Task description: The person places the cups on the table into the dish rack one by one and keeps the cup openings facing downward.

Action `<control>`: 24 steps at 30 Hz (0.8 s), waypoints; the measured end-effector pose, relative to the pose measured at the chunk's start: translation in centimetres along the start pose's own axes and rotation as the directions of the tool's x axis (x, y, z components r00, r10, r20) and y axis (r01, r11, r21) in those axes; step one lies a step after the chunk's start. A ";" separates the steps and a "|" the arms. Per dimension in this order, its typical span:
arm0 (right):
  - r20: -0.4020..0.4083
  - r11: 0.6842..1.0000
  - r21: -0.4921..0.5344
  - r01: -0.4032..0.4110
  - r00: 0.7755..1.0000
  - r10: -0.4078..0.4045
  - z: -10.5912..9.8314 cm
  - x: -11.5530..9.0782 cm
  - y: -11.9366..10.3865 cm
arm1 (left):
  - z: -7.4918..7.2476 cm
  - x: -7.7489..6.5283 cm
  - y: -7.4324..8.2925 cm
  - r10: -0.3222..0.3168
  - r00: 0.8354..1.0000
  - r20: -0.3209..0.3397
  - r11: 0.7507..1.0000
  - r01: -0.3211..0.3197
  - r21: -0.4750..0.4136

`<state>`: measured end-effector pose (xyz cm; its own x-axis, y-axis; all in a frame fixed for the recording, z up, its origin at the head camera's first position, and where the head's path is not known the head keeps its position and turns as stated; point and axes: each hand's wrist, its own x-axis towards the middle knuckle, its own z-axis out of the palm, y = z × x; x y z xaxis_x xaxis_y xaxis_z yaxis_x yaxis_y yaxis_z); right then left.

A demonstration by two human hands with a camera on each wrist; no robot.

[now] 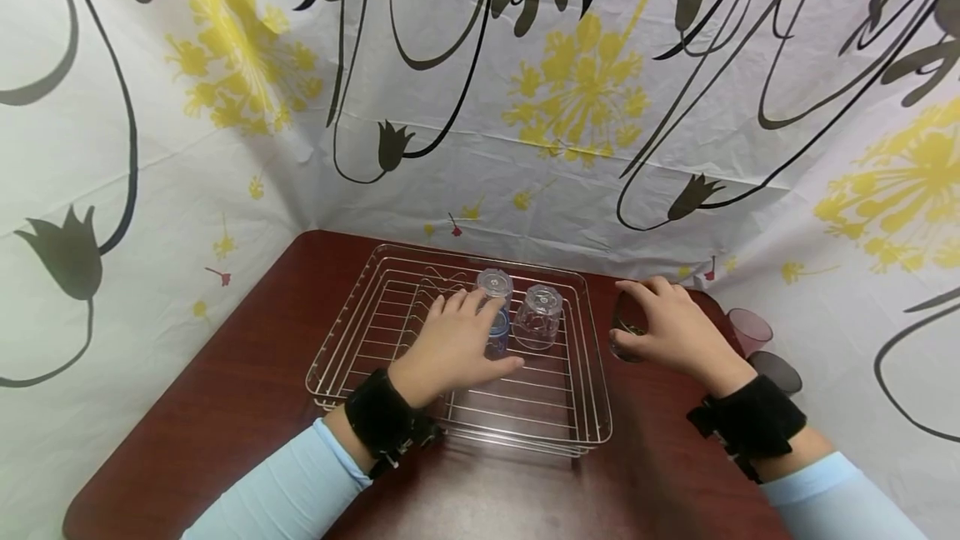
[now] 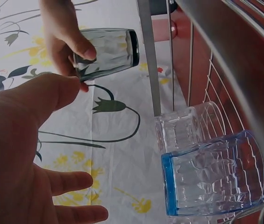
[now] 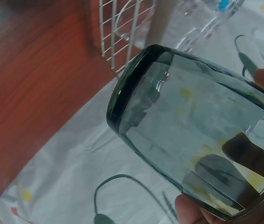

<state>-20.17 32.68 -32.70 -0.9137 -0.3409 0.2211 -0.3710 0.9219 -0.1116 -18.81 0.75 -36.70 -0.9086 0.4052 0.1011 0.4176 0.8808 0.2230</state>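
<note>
My right hand (image 1: pixel 678 330) grips a grey-tinted drinking glass (image 3: pixel 188 112) to the right of the wire dish rack (image 1: pixel 517 413). Its thumb and fingers wrap the glass near one end, and the thick dark base points away from the palm. Over the rack my left hand (image 1: pixel 450 350) hovers with fingers spread, holding nothing. Just beyond it stands a blue-tinted glass (image 2: pixel 211 179), partly hidden by the hand in the head view. Two clear glasses, one at the back (image 1: pixel 495 282) and one to the right (image 1: pixel 537 323), stand upside down in the rack.
A pink glass (image 1: pixel 750 330) and a dark grey glass (image 1: pixel 777 372) are at the table's right edge, behind my right wrist. The rack sits on a dark red wooden table (image 1: pixel 247 340). A white flowered sheet (image 1: pixel 465 165) hangs behind and along both sides.
</note>
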 end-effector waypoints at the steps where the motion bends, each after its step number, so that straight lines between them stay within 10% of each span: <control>1: -0.009 1.000 -0.004 0.005 1.000 -0.005 0.0 0.0 -0.2 | 0.0 0.0 0.1 0.003 1.000 0.002 1.000 -0.003 0.003; 24: -0.074 0.994 0.015 0.109 0.991 -0.107 1.0 0.5 -4.0 | 0.9 0.5 2.1 0.044 0.999 0.000 0.999 -0.044 0.004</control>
<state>-19.26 28.64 -33.10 -0.8538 -0.4232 0.3030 -0.4705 0.8766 -0.1013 -18.36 2.96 -37.03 -0.8896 0.4431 0.1108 0.4568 0.8633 0.2147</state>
